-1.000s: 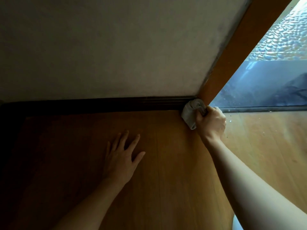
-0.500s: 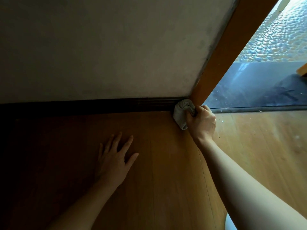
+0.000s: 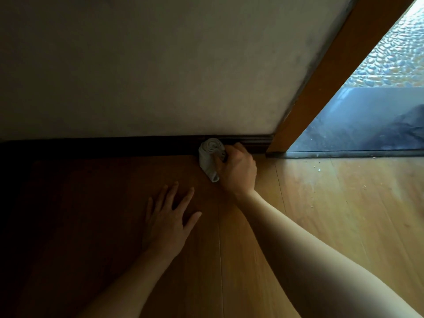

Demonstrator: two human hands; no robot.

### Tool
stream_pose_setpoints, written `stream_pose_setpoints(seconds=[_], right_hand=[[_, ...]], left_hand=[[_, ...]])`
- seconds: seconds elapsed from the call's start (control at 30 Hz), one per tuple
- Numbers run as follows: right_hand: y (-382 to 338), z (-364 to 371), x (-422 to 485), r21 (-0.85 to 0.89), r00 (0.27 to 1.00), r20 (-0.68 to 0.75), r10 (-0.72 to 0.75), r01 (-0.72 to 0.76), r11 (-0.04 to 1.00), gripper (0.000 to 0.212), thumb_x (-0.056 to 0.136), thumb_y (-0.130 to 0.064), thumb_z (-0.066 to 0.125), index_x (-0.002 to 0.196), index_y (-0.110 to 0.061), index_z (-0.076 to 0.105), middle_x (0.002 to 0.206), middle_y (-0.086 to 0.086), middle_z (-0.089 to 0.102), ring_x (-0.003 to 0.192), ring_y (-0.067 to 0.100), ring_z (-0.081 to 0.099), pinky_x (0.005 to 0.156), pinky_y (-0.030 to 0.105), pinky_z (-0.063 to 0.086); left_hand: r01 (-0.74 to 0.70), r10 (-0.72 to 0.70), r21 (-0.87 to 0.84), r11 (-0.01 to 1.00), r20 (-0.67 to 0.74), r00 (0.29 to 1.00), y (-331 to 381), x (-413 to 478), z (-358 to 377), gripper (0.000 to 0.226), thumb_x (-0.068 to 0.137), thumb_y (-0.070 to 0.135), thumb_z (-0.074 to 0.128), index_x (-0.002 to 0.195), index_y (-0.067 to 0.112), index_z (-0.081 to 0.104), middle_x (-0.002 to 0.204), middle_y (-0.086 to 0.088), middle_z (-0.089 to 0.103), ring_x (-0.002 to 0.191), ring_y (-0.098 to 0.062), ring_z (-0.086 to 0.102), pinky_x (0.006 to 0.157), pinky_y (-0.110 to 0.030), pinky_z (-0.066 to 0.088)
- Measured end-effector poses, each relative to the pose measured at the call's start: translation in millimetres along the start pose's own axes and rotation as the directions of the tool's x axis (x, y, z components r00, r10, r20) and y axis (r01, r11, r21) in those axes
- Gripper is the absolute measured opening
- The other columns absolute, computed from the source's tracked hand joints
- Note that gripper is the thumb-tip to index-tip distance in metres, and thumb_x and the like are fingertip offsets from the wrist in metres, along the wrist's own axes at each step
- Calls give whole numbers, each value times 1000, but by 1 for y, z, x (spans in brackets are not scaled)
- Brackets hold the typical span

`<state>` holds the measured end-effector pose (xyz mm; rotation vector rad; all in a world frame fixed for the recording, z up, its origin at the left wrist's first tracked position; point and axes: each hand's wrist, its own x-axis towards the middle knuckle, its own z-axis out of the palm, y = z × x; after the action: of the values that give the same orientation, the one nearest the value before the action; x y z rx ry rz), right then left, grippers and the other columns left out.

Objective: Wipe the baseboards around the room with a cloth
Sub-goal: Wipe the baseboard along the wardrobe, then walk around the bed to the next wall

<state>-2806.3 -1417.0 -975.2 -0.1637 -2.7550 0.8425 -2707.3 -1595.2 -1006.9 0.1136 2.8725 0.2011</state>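
A dark baseboard (image 3: 114, 146) runs along the foot of a pale wall (image 3: 160, 65). My right hand (image 3: 237, 172) grips a bunched light grey cloth (image 3: 210, 157) and holds it against the baseboard, a short way left of the door frame. The cloth's lower end trails onto the wooden floor (image 3: 252, 260). My left hand (image 3: 168, 220) rests flat on the floor with fingers spread, below and left of the cloth. It holds nothing.
An orange-brown wooden door frame (image 3: 325, 83) slants up at the right end of the baseboard. Beyond it is a glass panel (image 3: 367, 120) with a metal floor track (image 3: 344, 154). Small crumbs lie on the floor near the track. The left corner is in deep shadow.
My right hand has slid the cloth leftward along the baseboard, away from the door frame. My left hand has stayed flat on the floor.
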Motion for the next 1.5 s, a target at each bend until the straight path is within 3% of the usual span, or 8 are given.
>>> stream_pose_setpoints(seconds=[0.23,0.37,0.47,0.57,0.67,0.83,1.17,1.5], right_hand=[[45,-36,9,-50,984,-69,165,-168,984,21,90,-33,63,91,-14,71,93,6,63,76,25,60,62,32,45],[85,-62,15,-97,964,-152,217,-233,968,21,89,-29,64,83,-10,69,78,3,56,68,24,55,58,28,35],[96,-70,16,-89,935,-195,297,-318,944,26,90,-33,61,86,-10,72,81,11,62,73,33,60,60,29,36],[103,-79,11,-6,874,-245,420,-435,901,29,87,-39,61,79,-12,69,81,13,63,78,37,61,61,31,37],[94,-82,-3,292,828,-142,543,-489,822,31,82,-47,66,74,-17,67,73,4,68,74,28,66,61,40,51],[23,-68,-20,700,816,297,496,-540,468,20,84,-35,75,99,-23,69,95,3,75,87,20,73,73,40,61],[-149,-178,-35,657,829,481,285,-556,509,20,87,-28,73,103,-17,69,90,0,73,81,12,71,59,21,54],[-348,-421,8,676,844,482,235,-528,514,10,88,-30,71,91,-20,72,80,-1,74,78,16,72,59,28,57]], left_hand=[[-19,19,-25,999,-9,1000,-2,0,1,77,82,80,-8,153,51,-4,169,3,-2,155,-22,-5,123,-49,-2],[-12,11,-60,998,-18,1000,-1,-1,-1,79,81,81,-6,154,50,1,169,3,1,155,-23,-2,124,-50,1],[-10,10,-28,1000,22,1000,0,-1,-7,80,81,81,-9,154,50,-2,169,3,-1,155,-23,-2,125,-49,2],[-17,17,-41,999,14,1000,-1,-1,-17,75,90,78,2,157,45,7,167,1,14,153,-25,12,124,-50,12],[-37,31,-46,998,-124,992,-5,-8,-29,72,95,72,19,155,35,32,156,-2,40,142,-28,39,117,-52,30],[-30,14,-54,998,-279,960,-12,-16,-62,63,94,61,34,145,26,49,140,0,55,129,-23,50,107,-48,42],[101,-134,-111,989,-344,929,-18,-94,-232,60,92,53,48,141,19,56,136,-5,59,124,-25,55,104,-51,44],[153,-197,-139,978,-394,898,22,-205,-513,61,90,52,54,142,19,55,138,-4,58,127,-25,54,106,-52,44]])
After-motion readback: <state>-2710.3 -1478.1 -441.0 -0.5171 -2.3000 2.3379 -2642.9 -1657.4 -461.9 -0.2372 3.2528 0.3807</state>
